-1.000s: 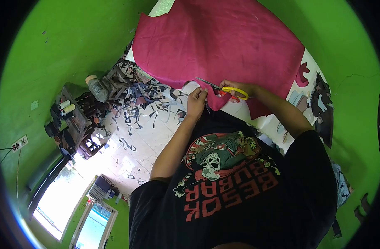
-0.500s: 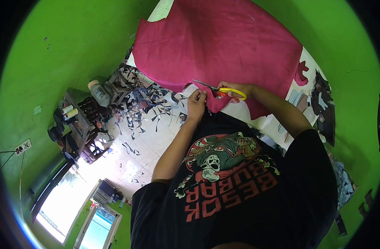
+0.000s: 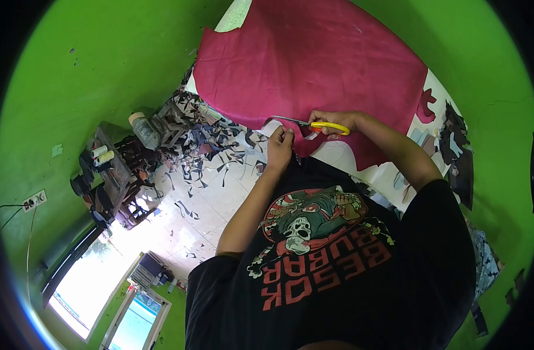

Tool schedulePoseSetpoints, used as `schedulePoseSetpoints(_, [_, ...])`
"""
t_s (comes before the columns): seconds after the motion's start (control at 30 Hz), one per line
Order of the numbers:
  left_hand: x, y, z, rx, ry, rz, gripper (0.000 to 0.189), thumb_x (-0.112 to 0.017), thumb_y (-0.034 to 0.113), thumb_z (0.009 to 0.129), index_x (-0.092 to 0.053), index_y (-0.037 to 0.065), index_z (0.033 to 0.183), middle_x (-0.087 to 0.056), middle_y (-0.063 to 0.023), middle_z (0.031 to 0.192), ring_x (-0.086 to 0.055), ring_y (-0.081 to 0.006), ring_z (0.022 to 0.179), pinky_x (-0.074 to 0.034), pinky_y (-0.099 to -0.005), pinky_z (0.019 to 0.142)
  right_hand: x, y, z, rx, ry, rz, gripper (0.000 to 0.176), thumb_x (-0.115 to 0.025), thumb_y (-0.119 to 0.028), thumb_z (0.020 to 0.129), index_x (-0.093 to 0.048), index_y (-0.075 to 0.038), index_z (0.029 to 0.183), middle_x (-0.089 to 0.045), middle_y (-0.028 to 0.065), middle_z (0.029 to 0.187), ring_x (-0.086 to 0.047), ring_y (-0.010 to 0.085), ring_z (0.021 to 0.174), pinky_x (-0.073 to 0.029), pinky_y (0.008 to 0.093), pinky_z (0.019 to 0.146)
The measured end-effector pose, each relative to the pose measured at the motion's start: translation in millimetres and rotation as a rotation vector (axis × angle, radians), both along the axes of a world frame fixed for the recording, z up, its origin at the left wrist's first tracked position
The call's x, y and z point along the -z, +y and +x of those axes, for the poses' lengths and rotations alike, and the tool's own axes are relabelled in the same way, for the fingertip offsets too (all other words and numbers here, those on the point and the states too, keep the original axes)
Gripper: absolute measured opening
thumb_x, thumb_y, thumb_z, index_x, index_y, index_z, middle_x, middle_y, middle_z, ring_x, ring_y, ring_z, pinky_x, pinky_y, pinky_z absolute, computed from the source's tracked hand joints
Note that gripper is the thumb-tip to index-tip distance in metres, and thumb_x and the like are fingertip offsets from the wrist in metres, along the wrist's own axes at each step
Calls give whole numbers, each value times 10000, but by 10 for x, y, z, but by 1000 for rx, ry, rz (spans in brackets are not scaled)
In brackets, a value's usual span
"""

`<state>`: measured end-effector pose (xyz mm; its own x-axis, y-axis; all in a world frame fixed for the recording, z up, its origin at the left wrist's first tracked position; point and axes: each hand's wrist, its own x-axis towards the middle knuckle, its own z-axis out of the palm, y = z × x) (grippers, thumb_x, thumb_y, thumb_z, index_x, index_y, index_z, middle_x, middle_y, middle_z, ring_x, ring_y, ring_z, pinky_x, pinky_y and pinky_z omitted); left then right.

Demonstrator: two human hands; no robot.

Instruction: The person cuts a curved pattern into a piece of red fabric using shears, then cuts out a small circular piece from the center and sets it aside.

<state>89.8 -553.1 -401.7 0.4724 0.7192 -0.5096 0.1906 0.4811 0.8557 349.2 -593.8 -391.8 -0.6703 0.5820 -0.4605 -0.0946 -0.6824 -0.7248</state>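
A large crimson sheet, apparently leather, spreads over a white tabletop, its near edge cut into curves. My right hand is closed around the yellow handles of a pair of scissors, which have some orange near the pivot. Their metal blades point left across the near edge of the sheet and look nearly closed. Just below the blade tips, my left hand pinches the near edge of the crimson material. What lies under its fingertips is partly hidden. White surface shows through a gap beside the left hand.
Small cut crimson pieces and dark scraps lie at the table's right end. Many dark offcuts litter the tiled floor on the left. A wooden rack with thread spools stands by the green wall.
The camera view has shifted slightly. The loose crimson flap between my hands has changed shape and shows less of its surface. The scissor blades lie flatter, and both hands keep their grips.
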Motion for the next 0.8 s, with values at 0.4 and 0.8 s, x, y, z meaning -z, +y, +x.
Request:
schedulePoseSetpoints(0.4, [-242, -41, 97, -141, -162, -152, 174, -508, 185, 1030, -607, 48, 989, -698, -54, 819, -639, -110, 681, -520, -255, 674, -186, 184, 23, -112, -38, 4, 697, -564, -672, 884, -408, -112, 1268, -541, 17, 973, -521, 72, 678, -459, 210, 529])
schedulePoseSetpoints(0.8, [-63, -48, -32, -92, -160, -214, 147, -568, 198, 1014, -645, 78, 978, -657, 30, 778, -562, -26, 630, -419, -181, 562, -87, -77, -179, -5, -72, 381, 868, -301, -785, 879, -455, -42, 1302, -550, 85, 1237, -515, 171, 1206, -412, 331, 1018])
